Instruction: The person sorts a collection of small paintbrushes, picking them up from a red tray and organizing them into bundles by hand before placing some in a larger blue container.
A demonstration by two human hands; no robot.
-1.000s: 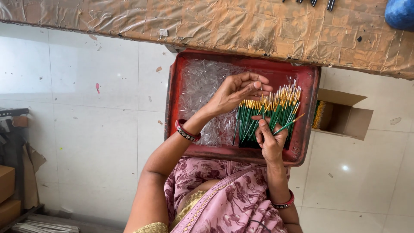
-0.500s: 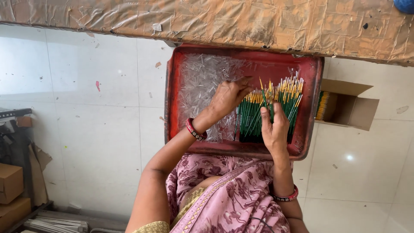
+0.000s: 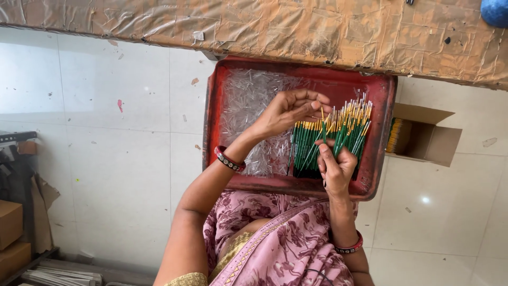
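The right hand [image 3: 334,168] holds a bundle of green brushes [image 3: 330,139], hiding their lower ends; the left hand [image 3: 288,110] pinches one tip, above the red tray [image 3: 211,106].

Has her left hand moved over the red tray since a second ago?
Yes, slightly. The left hand has drawn back from the green brushes toward the clear tubes in the red tray, fingertips pinched at a brush tip.

Green, gold-tipped brushes [image 3: 330,140] in a red tray [image 3: 211,106]; pink floral garment [image 3: 286,243]; brown cardboard box [image 3: 428,140].
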